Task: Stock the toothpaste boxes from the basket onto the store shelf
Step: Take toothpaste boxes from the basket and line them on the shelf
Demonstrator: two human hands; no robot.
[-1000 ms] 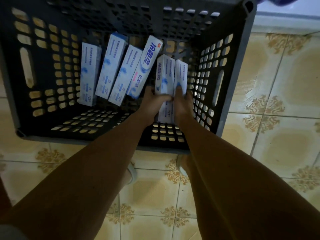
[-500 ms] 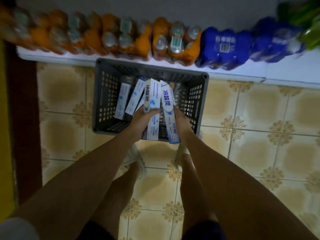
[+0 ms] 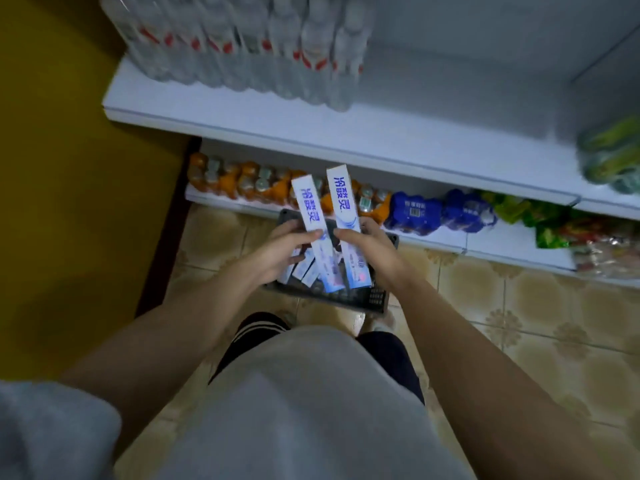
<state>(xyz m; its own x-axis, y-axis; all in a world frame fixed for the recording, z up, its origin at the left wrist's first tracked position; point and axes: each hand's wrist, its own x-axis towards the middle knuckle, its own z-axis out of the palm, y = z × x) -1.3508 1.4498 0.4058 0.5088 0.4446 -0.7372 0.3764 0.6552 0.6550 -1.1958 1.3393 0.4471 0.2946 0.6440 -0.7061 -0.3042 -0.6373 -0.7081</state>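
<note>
- At centre frame, head view: the left hand point(image 3: 281, 251) is gripping one toothpaste box point(image 3: 316, 233), fingers curled round its lower half; the right hand point(image 3: 372, 249) is clamping a second toothpaste box point(image 3: 347, 227) the same way. Both boxes are pointing up-frame, side by side.
- Change from a second ago: then both hands were down inside the basket point(image 3: 375, 299) on these boxes; now the boxes are riding above it, and the view is taking in the white shelf point(image 3: 398, 140) across the upper frame.
- Remaining boxes point(image 3: 304, 269) are lying in the basket, partly hidden behind the hands.
- Judgement: the pick is done and the carry is under way; placing is not yet done. Bare shelf space is showing right of the water bottles point(image 3: 242, 39).
</note>
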